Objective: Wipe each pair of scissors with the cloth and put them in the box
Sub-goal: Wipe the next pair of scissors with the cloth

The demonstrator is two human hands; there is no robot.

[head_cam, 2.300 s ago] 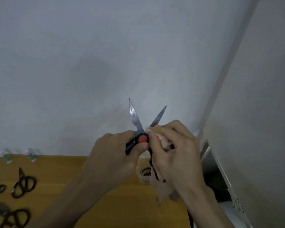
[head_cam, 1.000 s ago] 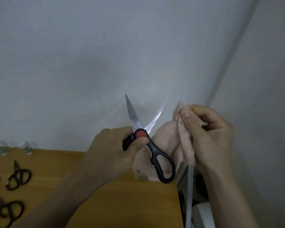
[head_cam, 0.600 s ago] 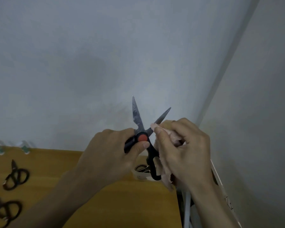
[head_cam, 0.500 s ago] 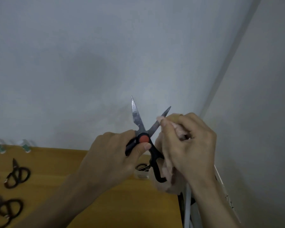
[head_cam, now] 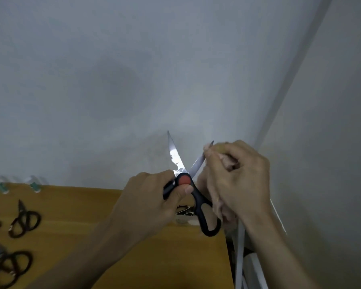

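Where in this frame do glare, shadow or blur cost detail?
Head view: glare whitens the left blade of the held scissors; a soft dark shadow patch sits on the wall; the spare scissors at the table's left edge are dim and smeared; overall light is low and bluish.

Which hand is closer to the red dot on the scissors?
Left. The left hand has its thumb touching the red dot; the right hand sits beside it, wiping a blade with the cloth.
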